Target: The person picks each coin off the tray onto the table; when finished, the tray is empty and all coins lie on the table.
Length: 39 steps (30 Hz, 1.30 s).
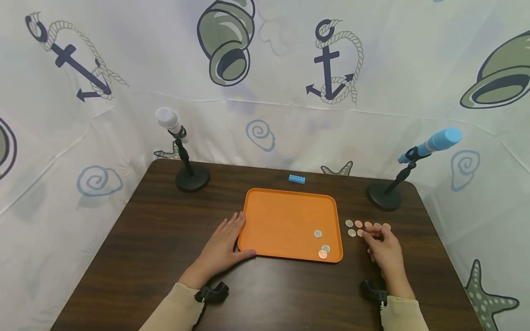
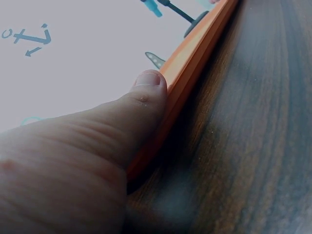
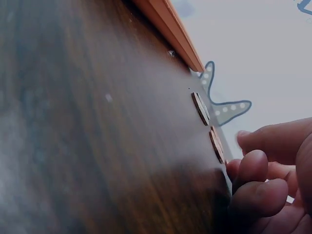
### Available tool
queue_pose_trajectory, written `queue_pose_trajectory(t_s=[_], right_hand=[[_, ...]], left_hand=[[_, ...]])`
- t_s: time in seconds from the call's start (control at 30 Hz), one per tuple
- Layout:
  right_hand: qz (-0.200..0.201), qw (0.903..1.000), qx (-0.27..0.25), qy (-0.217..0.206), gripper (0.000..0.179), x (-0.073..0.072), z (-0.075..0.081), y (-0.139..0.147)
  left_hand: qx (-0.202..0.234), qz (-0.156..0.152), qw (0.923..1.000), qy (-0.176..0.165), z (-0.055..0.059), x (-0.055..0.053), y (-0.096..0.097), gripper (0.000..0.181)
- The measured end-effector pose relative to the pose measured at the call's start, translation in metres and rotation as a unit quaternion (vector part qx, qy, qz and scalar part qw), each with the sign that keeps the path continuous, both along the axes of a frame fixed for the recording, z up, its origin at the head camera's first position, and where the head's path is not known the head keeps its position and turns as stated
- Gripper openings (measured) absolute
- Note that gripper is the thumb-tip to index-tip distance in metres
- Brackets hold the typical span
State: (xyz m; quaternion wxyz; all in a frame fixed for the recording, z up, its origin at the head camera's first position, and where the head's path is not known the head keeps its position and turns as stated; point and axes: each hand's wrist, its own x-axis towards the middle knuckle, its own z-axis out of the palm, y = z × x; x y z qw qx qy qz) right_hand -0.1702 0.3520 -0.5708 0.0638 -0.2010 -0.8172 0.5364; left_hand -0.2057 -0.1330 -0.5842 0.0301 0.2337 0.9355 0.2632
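Note:
An orange tray (image 1: 285, 220) lies on the table, bearing two silver coins (image 1: 317, 233) and one copper coin (image 1: 322, 254) toward its right side. My left hand (image 1: 221, 246) rests against the tray's left end, fingers extended along the edge; its thumb (image 2: 148, 90) touches the near rim. Right of the tray, several silver and copper coins (image 1: 349, 223) lie in two rows. Over the right end of these rows is my right hand (image 1: 385, 253), its fingertips by a copper coin (image 1: 360, 233) in the nearer row. In the right wrist view, its fingers are loosely bent, with no coin visible between them.
A white microphone (image 1: 167, 118) on a black stand is at the back left, and a blue microphone (image 1: 443, 139) on another at the back right. Behind the tray sits a small blue toy brick (image 1: 296, 179). A patterned cloth (image 1: 281, 133) hangs behind the brown table (image 1: 165, 230).

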Motion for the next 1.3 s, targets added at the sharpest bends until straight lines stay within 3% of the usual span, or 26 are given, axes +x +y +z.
queue_pose_trajectory(t_s=[0.17, 0.33, 0.43, 0.53, 0.6, 0.67, 0.73, 1.0, 1.13, 1.3], right_hand=[[0.021, 0.9997, 0.002, 0.014, 0.031, 0.001, 0.01, -0.007], [0.127, 0.9901, 0.055, 0.026, 0.026, 0.004, 0.035, -0.025], [0.208, 0.9721, 0.104, 0.029, 0.019, 0.002, 0.048, -0.039], [0.292, 0.9437, 0.152, 0.034, 0.02, -0.006, 0.053, -0.054], [0.333, 0.9254, 0.178, 0.035, 0.023, -0.013, 0.052, -0.062], [0.355, 0.9147, 0.192, 0.029, 0.026, -0.02, 0.048, -0.069], [0.357, 0.9137, 0.194, 0.012, 0.028, -0.026, 0.044, -0.074], [0.327, 0.9334, 0.128, -0.073, 0.029, -0.045, 0.041, -0.083], [0.326, 0.934, 0.11, -0.095, 0.029, -0.046, 0.041, -0.089], [0.32, 0.9327, 0.137, -0.095, 0.023, -0.048, 0.035, -0.094]], left_hand=[[0.003, 0.003, 1.0, -0.002, -0.004, 0.0, 0.0, 0.117], [0.003, 0.001, 1.0, 0.0, -0.001, -0.001, -0.002, 0.117], [0.001, -0.003, 1.0, 0.005, 0.002, -0.003, -0.002, 0.117], [0.004, -0.002, 1.0, 0.008, 0.002, -0.003, -0.001, 0.116], [0.004, 0.0, 1.0, 0.005, 0.002, -0.001, -0.001, 0.116], [0.003, 0.002, 1.0, 0.001, 0.002, 0.0, -0.001, 0.117], [0.0, 0.002, 1.0, -0.006, 0.002, 0.0, -0.001, 0.118], [-0.005, 0.003, 1.0, 0.0, 0.0, -0.001, -0.001, 0.117], [-0.003, 0.002, 1.0, 0.004, 0.0, -0.001, -0.002, 0.117], [0.004, 0.0, 1.0, -0.001, 0.0, 0.0, 0.0, 0.116]])
